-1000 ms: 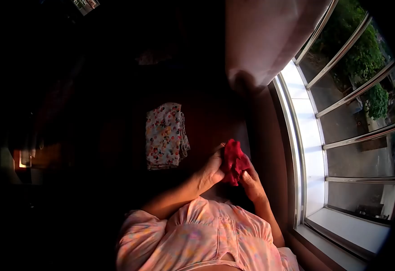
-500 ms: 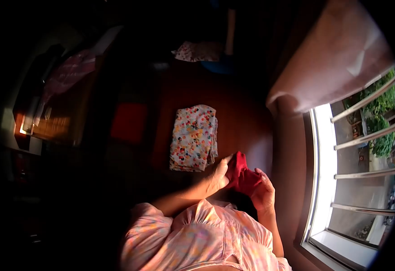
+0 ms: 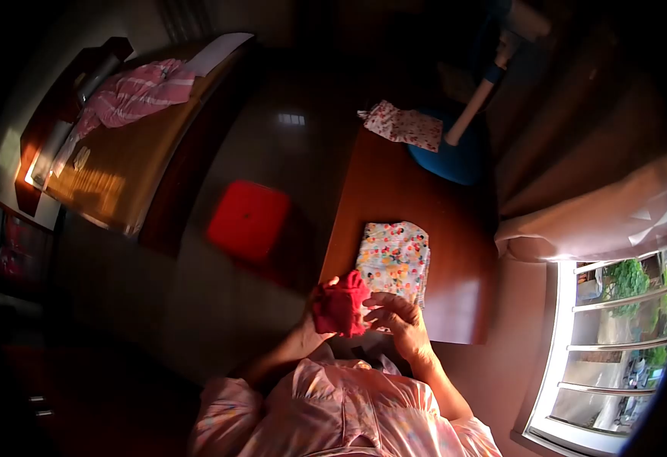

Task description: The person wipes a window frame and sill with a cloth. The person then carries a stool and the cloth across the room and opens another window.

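A bunched red cloth [image 3: 342, 306] is in my left hand [image 3: 312, 320], whose fingers wrap round its left side and lower edge. At the cloth's right side, my right hand [image 3: 400, 324] has its fingers apart and bent, with the fingertips close to the cloth; whether they touch it I cannot tell. Beyond both hands, a folded white cloth with colourful dots [image 3: 394, 257] lies on the brown wooden table [image 3: 455, 228]. My right hand partly covers its near edge.
A patterned cloth [image 3: 406, 126] lies at the table's far end by a blue round base with a pole [image 3: 444, 156]. A red stool [image 3: 249, 219] stands left of the table. Further left is a bed [image 3: 120, 164] with pink fabric. Right are a curtain [image 3: 600, 221] and a barred window [image 3: 615, 343].
The view has turned left and grown brighter. My left hand keeps the red cloth, now more bunched than half a second ago. My right hand has let go of its right end and opened.
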`<state>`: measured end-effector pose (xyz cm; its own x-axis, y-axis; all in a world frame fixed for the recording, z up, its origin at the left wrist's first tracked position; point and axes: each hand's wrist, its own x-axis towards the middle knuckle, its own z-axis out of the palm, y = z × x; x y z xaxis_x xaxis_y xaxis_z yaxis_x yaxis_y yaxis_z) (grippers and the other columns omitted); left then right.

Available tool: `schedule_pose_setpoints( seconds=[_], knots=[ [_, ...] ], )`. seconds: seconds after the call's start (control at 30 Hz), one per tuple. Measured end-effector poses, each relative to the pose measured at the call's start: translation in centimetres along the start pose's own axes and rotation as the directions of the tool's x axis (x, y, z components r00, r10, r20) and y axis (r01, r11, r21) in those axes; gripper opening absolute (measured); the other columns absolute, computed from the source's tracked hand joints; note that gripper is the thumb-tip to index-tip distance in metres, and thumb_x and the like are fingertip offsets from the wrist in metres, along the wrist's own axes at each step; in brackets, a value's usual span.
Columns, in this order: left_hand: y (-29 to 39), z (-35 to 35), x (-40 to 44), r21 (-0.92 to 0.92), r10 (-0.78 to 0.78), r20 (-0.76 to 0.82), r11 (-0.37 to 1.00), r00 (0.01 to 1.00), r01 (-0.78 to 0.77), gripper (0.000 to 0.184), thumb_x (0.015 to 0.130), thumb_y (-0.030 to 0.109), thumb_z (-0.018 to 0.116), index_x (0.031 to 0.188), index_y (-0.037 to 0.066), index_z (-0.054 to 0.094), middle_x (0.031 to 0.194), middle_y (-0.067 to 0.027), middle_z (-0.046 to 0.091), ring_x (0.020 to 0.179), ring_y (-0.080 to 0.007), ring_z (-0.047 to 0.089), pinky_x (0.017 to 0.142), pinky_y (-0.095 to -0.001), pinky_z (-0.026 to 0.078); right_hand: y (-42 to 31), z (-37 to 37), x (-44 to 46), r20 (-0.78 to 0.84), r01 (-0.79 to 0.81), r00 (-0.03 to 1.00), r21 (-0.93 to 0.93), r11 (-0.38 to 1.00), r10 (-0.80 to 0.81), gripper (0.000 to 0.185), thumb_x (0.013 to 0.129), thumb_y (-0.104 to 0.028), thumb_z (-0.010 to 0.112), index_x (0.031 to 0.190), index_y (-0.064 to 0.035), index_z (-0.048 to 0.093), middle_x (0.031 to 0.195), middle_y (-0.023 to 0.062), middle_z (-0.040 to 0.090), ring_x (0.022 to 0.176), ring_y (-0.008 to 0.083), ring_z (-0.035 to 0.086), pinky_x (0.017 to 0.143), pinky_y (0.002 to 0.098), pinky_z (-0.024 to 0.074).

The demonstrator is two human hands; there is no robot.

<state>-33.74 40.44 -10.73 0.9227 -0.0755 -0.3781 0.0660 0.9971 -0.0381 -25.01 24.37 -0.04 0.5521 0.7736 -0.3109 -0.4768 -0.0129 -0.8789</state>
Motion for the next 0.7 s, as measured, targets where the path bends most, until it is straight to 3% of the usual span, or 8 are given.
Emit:
schedule_pose_setpoints(
  seconds=[0.07,0.13,0.3,0.37,0.4,0.5,0.63,0.7],
  knots=[
    [2.4,-1.5,-2.5,-0.049,-0.029,0.197,0.998,0.98,0.039,0.046,0.085,0.047,0.05,0.106,0.007,0.058,0.091,-0.0165,0.064,0.077,-0.04,0.062,0.07,-0.0514,0.052,1.8,0.2,1.2,-0.132,-0.043,0.991,-0.052,0.998,0.035,0.025,0.086,-0.01,0.056,0.108,0.0004,0.06,0.092,0.0079,0.066,0.076,0.0139,0.061,0.066,0.0264,0.0494],
    [4.4,-3.2,-5.3,-0.056,0.07,0.201,0.997,0.977,-0.06,0.048,0.087,0.048,0.047,0.113,0.009,0.056,0.098,-0.0171,0.062,0.082,-0.0407,0.06,0.072,-0.0527,0.05,3.9,-0.1,2.2,-0.218,-0.096,0.974,-0.143,0.985,0.063,0.022,0.086,-0.012,0.056,0.104,0.0003,0.062,0.088,0.0077,0.067,0.072,0.0128,0.06,0.063,0.0246,0.0481],
    [5.7,-5.1,-14.2,-0.077,0.456,0.164,0.89,0.874,-0.45,0.05,0.086,0.051,0.048,0.117,0.012,0.054,0.101,-0.0181,0.06,0.084,-0.0362,0.058,0.077,-0.0499,0.048,6.2,0.5,3.6,-0.113,-0.213,0.976,-0.296,0.931,0.188,0.026,0.083,-0.014,0.057,0.105,0.0002,0.061,0.088,0.0077,0.067,0.071,0.0116,0.06,0.063,0.0245,0.0477],
    [4.3,-5.3,-17.9,-0.095,0.65,-0.061,0.752,0.758,-0.652,0.055,0.084,0.054,0.048,0.113,0.007,0.054,0.094,-0.0155,0.06,0.08,-0.0347,0.059,0.074,-0.0496,0.049,8.0,0.5,4.7,0.001,-0.203,0.976,-0.336,0.92,0.216,0.027,0.083,-0.014,0.057,0.106,0.0014,0.06,0.087,0.0073,0.066,0.071,0.0125,0.06,0.064,0.0259,0.0479],
    [4.4,-7.3,-19.0,-0.052,0.718,0.016,0.696,0.696,-0.716,0.06,0.083,0.057,0.047,0.116,0.007,0.052,0.098,-0.0154,0.06,0.084,-0.0333,0.058,0.074,-0.0466,0.048,9.0,0.9,5.4,0.04,-0.214,0.97,-0.33,0.919,0.24,0.029,0.082,-0.013,0.058,0.107,0.0023,0.059,0.086,0.0071,0.066,0.071,0.0132,0.06,0.066,0.0268,0.0478],
    [2.5,-11.2,-22.9,0.031,0.803,-0.047,0.596,0.595,-0.802,0.061,0.082,0.058,0.049,0.117,0.007,0.052,0.098,-0.0159,0.059,0.085,-0.0331,0.058,0.076,-0.0459,0.047,10.5,3.3,6.4,0.096,-0.216,0.956,-0.405,0.888,0.276,0.031,0.082,-0.012,0.056,0.108,0.003,0.059,0.088,0.0074,0.066,0.072,0.0129,0.06,0.064,0.0257,0.0478],
    [1.5,-11.5,-24.8,0.071,0.867,0.056,0.491,0.495,-0.868,0.065,0.08,0.059,0.049,0.116,0.004,0.051,0.099,-0.0151,0.059,0.086,-0.0323,0.057,0.081,-0.0448,0.044,12.2,5.3,6.7,0.172,-0.199,0.936,-0.465,0.863,0.308,0.028,0.081,-0.01,0.057,0.104,0.0046,0.06,0.085,0.0077,0.067,0.071,0.0132,0.061,0.062,0.0245,0.048],
    [2.9,-12.0,-25.2,-0.015,0.854,0.005,0.519,0.519,-0.854,0.067,0.08,0.06,0.049,0.116,0.004,0.051,0.099,-0.0151,0.059,0.087,-0.032,0.057,0.082,-0.0442,0.044,12.9,5.7,6.7,0.179,-0.204,0.931,-0.469,0.859,0.319,0.028,0.08,-0.01,0.057,0.104,0.004,0.061,0.083,0.0076,0.067,0.07,0.0128,0.061,0.061,0.0243,0.0481]
  ],
)
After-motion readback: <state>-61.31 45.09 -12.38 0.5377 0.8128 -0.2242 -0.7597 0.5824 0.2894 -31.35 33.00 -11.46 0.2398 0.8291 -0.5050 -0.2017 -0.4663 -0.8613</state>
